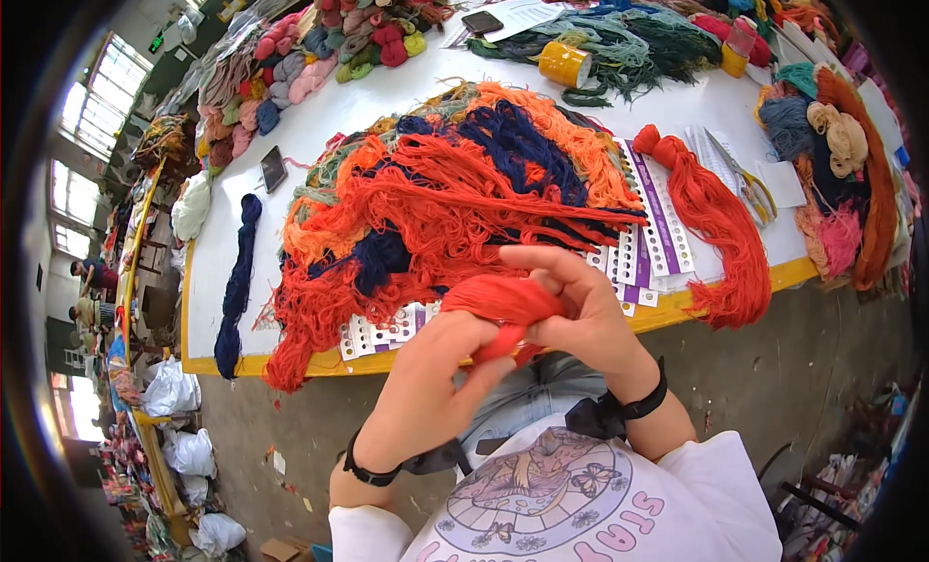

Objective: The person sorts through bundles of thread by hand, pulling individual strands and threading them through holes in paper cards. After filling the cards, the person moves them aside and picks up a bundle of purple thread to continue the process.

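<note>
Between my two hands, just over the table's near edge, is a folded hank of red yarn (498,301). My left hand (443,354) grips its lower left side, thumb and fingers closed round the strands. At its right side my right hand (573,305) has curled fingers pinching the yarn, with the forefinger stretched over the top. Beyond them spreads a loose heap of red yarn (426,209), mixed with navy yarn (523,141) and orange yarn (571,141). Under the heap lie white and purple cards with punched holes (658,223).
A navy hank (237,286) and a phone (274,169) lie left; a knotted red hank (711,223) and scissors (753,186) lie right. Farther back are a yellow cup (564,65), green yarn (619,44) and piled skeins (319,59). The table has a yellow edge (794,272).
</note>
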A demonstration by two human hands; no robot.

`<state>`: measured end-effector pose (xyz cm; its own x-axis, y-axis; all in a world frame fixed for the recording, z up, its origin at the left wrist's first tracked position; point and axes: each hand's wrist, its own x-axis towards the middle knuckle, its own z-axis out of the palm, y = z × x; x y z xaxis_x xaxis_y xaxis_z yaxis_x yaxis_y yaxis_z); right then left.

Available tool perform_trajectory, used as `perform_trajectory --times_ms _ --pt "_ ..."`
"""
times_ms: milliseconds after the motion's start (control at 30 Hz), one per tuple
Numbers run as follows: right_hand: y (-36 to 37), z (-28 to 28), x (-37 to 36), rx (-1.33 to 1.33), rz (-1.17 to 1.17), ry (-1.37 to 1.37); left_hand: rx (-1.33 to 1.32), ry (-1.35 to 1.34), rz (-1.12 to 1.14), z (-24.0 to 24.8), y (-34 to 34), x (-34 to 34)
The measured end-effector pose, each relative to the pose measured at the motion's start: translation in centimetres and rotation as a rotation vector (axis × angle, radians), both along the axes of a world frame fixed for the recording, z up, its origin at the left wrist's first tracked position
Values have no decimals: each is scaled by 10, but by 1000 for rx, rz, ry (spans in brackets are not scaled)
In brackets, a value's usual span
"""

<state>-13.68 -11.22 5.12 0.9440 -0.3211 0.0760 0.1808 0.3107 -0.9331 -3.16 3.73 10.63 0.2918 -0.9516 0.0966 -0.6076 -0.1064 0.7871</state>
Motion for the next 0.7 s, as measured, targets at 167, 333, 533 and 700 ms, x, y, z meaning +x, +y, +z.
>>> perform_trajectory --times_ms 167,333,533,700 --pt "-7 -18 -5 -38 422 51 -371 528 -325 21 -10 3" --pt "-43 -3 -46 -123 700 -15 -176 953 -32 36 41 28" --pt "-60 -5 -107 -360 985 234 919 565 -513 38 22 32" --pt "-159 -2 -96 -909 125 384 557 300 -467 1 -27 24"
